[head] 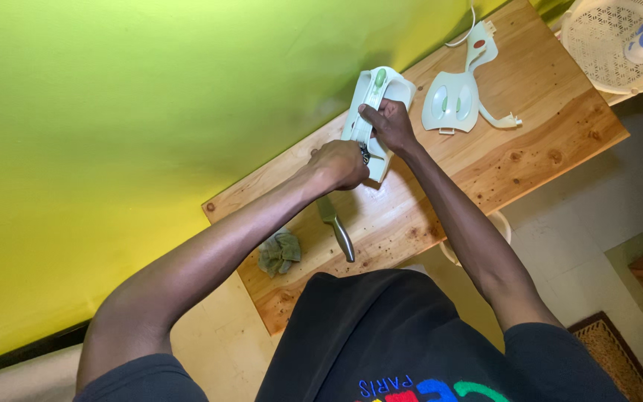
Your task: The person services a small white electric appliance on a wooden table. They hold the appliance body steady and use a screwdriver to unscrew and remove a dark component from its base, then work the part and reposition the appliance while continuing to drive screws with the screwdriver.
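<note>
An iron body [370,112] in white and pale green is held on the counter [537,141], close to the yellow-green wall [150,112]. The right hand [388,123] is closed on the iron body from its right side, thumb pressed on the top. The left hand [340,164] is clenched around a small dark tool [365,154] whose tip is set against the near end of the iron body. Right of the iron body, a detached white cover [452,100] with 2 green ovals is laid flat, a cord and plug [511,121] beside it. Below the iron body, a knife [335,227] is laid on the counter, and a crumpled green cloth [279,251] lies further left of it.
</note>
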Demonstrator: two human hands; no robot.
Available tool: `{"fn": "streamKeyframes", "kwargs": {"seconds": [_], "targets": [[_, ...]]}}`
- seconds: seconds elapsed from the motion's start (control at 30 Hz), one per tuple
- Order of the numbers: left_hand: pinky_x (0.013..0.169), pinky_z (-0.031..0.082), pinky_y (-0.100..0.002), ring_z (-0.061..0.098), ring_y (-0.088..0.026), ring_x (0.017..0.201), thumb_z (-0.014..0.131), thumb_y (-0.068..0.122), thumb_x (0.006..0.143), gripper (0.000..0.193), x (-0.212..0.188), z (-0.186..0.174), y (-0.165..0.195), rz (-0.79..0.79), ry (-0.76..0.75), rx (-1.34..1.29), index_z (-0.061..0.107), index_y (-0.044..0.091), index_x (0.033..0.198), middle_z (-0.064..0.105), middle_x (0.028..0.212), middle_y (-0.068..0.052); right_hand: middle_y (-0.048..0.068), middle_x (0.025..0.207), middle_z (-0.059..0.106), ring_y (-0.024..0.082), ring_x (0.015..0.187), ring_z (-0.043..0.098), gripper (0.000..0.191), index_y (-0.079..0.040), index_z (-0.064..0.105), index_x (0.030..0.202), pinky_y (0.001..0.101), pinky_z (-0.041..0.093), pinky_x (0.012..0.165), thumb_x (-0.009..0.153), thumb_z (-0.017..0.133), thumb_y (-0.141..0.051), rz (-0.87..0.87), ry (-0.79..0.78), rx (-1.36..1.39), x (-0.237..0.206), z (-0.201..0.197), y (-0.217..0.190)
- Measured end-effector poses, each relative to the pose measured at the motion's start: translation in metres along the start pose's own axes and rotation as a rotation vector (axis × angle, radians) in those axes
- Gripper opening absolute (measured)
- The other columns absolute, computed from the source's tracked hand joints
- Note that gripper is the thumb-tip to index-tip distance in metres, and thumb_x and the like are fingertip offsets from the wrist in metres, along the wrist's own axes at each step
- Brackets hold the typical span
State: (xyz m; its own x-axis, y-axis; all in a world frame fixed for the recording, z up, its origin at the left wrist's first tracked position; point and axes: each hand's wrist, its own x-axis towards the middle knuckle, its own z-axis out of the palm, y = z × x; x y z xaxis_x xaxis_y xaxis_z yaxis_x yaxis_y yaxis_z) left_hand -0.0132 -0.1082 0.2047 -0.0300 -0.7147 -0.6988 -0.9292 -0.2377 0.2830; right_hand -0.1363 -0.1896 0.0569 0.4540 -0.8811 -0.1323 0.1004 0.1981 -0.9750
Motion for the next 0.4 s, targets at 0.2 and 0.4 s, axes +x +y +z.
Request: {"fn": "streamKeyframes", "kwargs": {"seconds": [0.2,0.4], "targets": [[0.090,0.056,-0.044,0.073,-0.031,0.099,0.071,0.024,0.088,0.033,0.011,0.003,0.013,0.002,-0.030,0.188,0.074,0.005,0.114,0.074,0.110,-0.017,0.003,0.081,0.073,0.006,0.063,0.065,0.022,-0.001,0.070,0.103,0.0229,0.052,0.056,0.101,0.069,-0.023,-0.010,0.030,0.049,-0.002,0.004,0.003],[0.083,0.061,-0.042,0.075,-0.029,0.100,0.060,0.016,0.097,0.024,0.024,0.028,0.004,0.206,0.074,0.464,0.076,0.007,0.114,0.076,0.113,-0.015,0.003,0.081,0.072,0.006,0.062,0.062,0.025,-0.001,0.071,0.104,0.0230,0.050,0.054,0.100,0.070,-0.025,0.011,0.027,0.015,-0.005,0.007,-0.001]]}}
